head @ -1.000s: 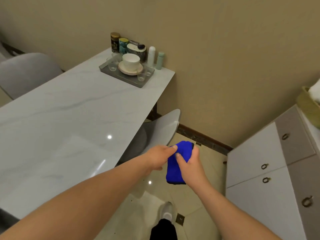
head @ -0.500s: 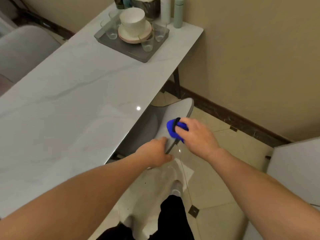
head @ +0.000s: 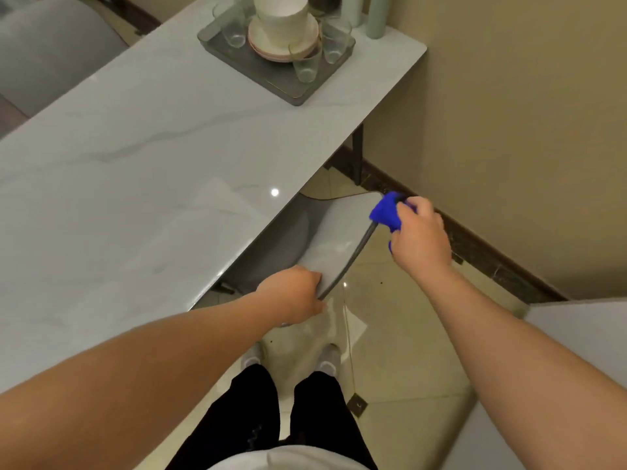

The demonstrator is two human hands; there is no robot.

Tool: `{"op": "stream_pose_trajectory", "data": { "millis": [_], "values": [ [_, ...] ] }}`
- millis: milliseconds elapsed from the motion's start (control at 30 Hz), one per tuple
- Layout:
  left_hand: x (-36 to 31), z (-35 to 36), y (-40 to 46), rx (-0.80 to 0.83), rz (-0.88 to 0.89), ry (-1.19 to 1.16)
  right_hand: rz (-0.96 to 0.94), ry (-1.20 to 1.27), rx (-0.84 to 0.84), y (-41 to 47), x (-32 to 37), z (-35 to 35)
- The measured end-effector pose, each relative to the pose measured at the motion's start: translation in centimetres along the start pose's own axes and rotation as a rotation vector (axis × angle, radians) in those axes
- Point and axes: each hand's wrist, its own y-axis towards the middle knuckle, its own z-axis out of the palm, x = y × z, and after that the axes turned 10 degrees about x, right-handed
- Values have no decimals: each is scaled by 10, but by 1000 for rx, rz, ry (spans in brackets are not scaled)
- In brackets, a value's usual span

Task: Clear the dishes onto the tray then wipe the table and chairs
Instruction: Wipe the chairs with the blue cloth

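While the right hand [head: 420, 235] is closed around a bunched blue cloth [head: 385, 213], it presses that cloth over the far corner of the chair back's top edge, fingers curled tight with no gap showing. From there the top edge runs as a dark line toward the near left, ending under the left hand [head: 293, 295], which is clamped on the near end of the same edge and holds nothing else. So the long axis of the chair [head: 334, 239] back lies between the two hands, far right to near left, and the cloth hand is the one placed to sweep along it. The chair is tucked part way under the table [head: 135, 171], whose top looks bare. At its far end the tray [head: 288, 86] holds the stacked dishes and glasses.
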Motion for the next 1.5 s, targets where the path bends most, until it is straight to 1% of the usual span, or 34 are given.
{"op": "stream_pose_trajectory", "data": {
  "millis": [33, 67, 100, 133, 167, 233, 267, 300, 333, 367, 433, 500, 533, 567, 600, 667, 733, 767, 800, 833, 867, 933, 967, 1000, 1033, 1067, 1133, 1200, 1267, 1300, 1367, 1433, 1467, 1500],
  "values": [
    [2, 5, -2, -17, 3, -28, 142, 96, -14, 9, 5, -10],
    [3, 9, -4, -25, 1, -48, 197, 95, -19, 12, 16, -18],
    [4, 13, -5, -19, -8, -55, 153, 2, -29, 10, 30, -20],
    [7, 17, -7, -10, -24, -64, 14, -145, -17, 4, 50, -16],
    [9, 20, -8, 9, -43, -66, -161, -283, 60, -8, 71, -9],
    [19, 25, -12, 74, -62, -37, -517, -460, 373, -33, 115, 13],
    [21, 25, -13, 113, -60, -11, -640, -489, 544, -39, 126, 20],
    [29, 28, -14, 130, -59, -3, -690, -511, 679, -33, 135, 24],
    [36, 30, -14, 130, -59, -10, -688, -564, 757, -19, 139, 23],
    [41, 34, -14, 120, -51, -29, -637, -654, 774, -1, 136, 20],
    [46, 41, -14, 95, -35, -62, -406, -830, 665, 37, 121, 9],
    [51, 47, -10, 73, -18, -76, -128, -927, 487, 66, 106, 1],
    [55, 49, -7, 62, -10, -84, -62, -962, 454, 72, 108, 5],
    [58, 51, -5, 49, 2, -90, -80, -980, 466, 73, 114, 16],
    [58, 50, -5, 27, 18, -85, -150, -940, 535, 66, 123, 30],
    [65, 55, -4, 6, 58, -79, -379, -718, 861, 35, 156, 72],
    [70, 62, -4, -4, 98, -54, -486, -474, 1180, 0, 177, 104],
    [71, 65, -6, -19, 111, -44, -501, -408, 1216, -3, 178, 110],
    [79, 69, -5, -44, 123, -52, -481, -424, 1201, 10, 178, 113],
    [83, 69, -5, -53, 133, -64, -453, -535, 1122, 26, 169, 107],
    [92, 72, -4, -35, 130, -96, -386, -670, 1022, 43, 160, 103],
    [108, 77, -2, 33, 88, -163, -225, -925, 722, 77, 136, 84],
    [115, 80, 0, 60, 53, -198, -130, -963, 595, 87, 127, 77],
    [122, 84, 3, 86, 15, -238, -46, -978, 520, 91, 123, 75],
    [125, 87, 5, 115, -20, -315, -10, -980, 516, 89, 126, 80],
    [128, 89, 8, 161, -55, -431, -37, -974, 570, 85, 133, 93],
    [128, 93, 15, 263, -125, -804, -218, -903, 775, 65, 153, 130],
    [122, 92, 24, 296, -203, -1203, -446, -832, 1015, 40, 176, 167],
    [119, 90, 35, 267, -264, -1362, -565, -791, 1134, 41, 185, 179],
    [120, 91, 42, 275, -283, -1363, -570, -799, 1123, 54, 182, 175],
    [128, 92, 54, 293, -336, -1351, -491, -918, 965, 87, 164, 163],
    [140, 96, 65, 311, -396, -1417, -281, -1081, 718, 121, 138, 147],
    [145, 99, 70, 314, -425, -1480, -154, -1099, 638, 132, 129, 146],
    [149, 102, 75, 313, -443, -1536, -50, -1097, 614, 136, 129, 151]
  ]
}}
